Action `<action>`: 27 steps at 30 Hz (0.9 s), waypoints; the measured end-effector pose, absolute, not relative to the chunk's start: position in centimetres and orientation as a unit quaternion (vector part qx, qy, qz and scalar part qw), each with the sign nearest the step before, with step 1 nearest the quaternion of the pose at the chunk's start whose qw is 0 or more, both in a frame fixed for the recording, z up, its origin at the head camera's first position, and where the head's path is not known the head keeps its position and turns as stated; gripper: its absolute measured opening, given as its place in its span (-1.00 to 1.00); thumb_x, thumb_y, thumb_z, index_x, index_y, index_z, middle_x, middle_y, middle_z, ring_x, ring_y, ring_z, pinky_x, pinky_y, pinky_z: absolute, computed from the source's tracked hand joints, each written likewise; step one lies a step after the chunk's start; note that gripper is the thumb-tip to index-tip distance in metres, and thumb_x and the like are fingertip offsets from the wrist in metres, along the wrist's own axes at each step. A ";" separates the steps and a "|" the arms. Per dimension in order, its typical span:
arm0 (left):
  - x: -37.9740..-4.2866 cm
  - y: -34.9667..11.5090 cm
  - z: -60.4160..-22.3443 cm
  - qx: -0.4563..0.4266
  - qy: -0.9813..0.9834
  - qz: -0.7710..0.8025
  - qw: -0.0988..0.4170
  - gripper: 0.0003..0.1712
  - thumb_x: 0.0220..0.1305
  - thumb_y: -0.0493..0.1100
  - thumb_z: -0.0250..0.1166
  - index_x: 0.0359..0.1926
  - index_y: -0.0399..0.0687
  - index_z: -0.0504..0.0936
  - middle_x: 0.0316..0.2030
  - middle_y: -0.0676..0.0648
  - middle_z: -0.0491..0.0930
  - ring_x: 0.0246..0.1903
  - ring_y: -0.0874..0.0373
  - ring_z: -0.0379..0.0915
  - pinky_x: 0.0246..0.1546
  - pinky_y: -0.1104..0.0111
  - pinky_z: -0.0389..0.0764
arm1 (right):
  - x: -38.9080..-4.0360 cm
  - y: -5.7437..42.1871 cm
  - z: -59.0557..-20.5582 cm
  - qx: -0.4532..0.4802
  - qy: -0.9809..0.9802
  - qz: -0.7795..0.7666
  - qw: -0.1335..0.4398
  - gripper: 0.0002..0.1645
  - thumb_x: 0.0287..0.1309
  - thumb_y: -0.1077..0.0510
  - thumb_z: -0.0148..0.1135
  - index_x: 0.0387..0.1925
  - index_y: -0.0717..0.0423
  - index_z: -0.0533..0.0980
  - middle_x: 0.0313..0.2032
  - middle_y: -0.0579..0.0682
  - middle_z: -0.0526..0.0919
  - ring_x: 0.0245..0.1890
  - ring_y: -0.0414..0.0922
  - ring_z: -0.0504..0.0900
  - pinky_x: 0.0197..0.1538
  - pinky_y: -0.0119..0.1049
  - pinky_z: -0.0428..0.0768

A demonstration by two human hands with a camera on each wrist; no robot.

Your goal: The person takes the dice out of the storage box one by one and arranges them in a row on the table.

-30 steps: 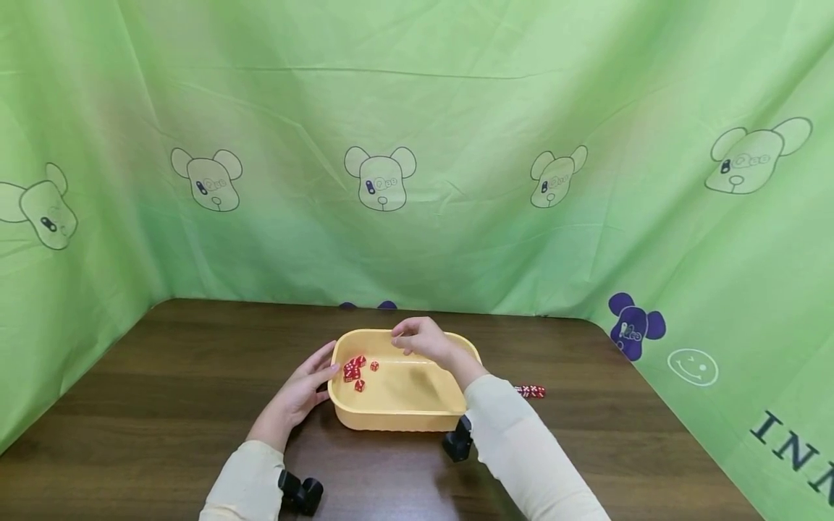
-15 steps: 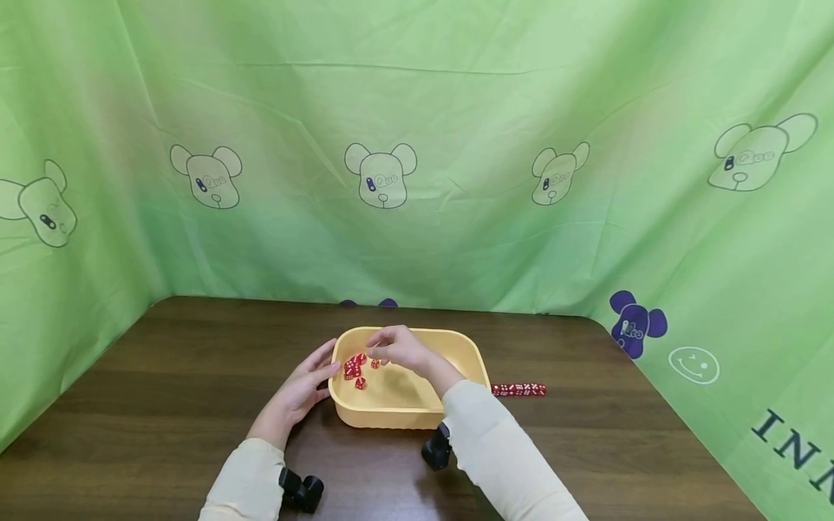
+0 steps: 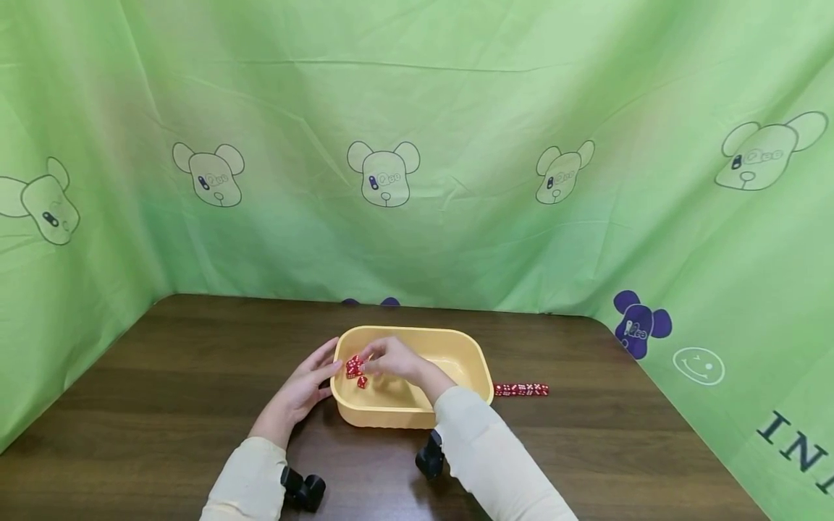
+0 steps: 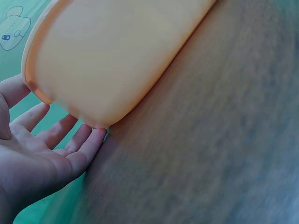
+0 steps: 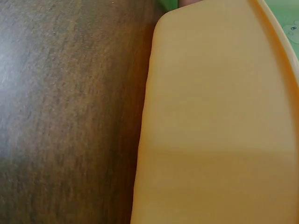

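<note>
A yellow plastic basin [image 3: 456, 340] stands on the table, with several red dice [image 3: 354, 367] gathered at its left end. My left hand [image 3: 302, 391] holds that end, its thumb over the rim and its fingers against the outer wall. In the left wrist view, the fingertips [image 4: 96, 133] touch the basin's outside near the bottom. My right hand [image 3: 394, 359] reaches into the basin, thumb and fingers right at the dice. Whether a die is pinched between them is too small to tell. The right wrist view shows the basin's wall [image 5: 219, 102], not the right hand.
A straight row of red dice [image 3: 521, 389] lies on the brown wooden table [image 3: 606, 434], just right of the basin. Green cloth [image 3: 456, 246] with mouse-like drawings hangs behind and along both sides of the table.
My right hand has moved left and down from above the basin to the dice, now covering some of them. More of the dice row shows. My left hand stays at the basin's end.
</note>
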State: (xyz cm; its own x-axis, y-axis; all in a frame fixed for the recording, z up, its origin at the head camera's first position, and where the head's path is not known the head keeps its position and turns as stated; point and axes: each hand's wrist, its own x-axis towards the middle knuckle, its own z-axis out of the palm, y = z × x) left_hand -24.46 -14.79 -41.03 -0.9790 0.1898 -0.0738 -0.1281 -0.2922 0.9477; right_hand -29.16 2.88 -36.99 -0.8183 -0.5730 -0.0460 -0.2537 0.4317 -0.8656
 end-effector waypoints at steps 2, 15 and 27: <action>-24.5 -14.8 -41.0 0.026 0.586 0.804 0.099 -0.37 0.21 -0.29 0.01 0.28 -0.02 0.03 0.21 -0.26 0.02 0.09 -0.10 0.08 -0.14 0.16 0.33 | -29.1 2.8 -37.1 -0.241 0.836 -0.462 0.174 -0.76 -0.11 0.35 0.20 -0.30 0.35 0.51 -0.54 -0.01 0.53 -0.52 0.08 0.52 -0.47 -0.16 0.49; -24.6 -14.7 -41.0 0.024 0.591 0.800 0.095 -0.39 0.22 -0.28 0.01 0.27 -0.01 0.06 0.20 -0.26 0.04 0.08 -0.09 0.10 -0.14 0.15 0.34 | -29.0 2.8 -38.2 -0.219 0.838 -0.457 0.201 -0.83 -0.12 0.33 0.23 -0.38 0.32 0.53 -0.58 -0.05 0.53 -0.68 -0.18 0.39 -0.50 -0.32 0.47; -24.5 -14.7 -41.0 0.023 0.592 0.800 0.096 -0.40 0.23 -0.30 -0.02 0.28 -0.02 0.05 0.21 -0.26 0.02 0.07 -0.10 0.11 -0.17 0.18 0.35 | -28.9 2.8 -38.2 -0.243 0.846 -0.430 0.201 -0.82 -0.13 0.37 0.22 -0.36 0.32 0.54 -0.53 0.00 0.57 -0.64 -0.19 0.44 -0.51 -0.35 0.44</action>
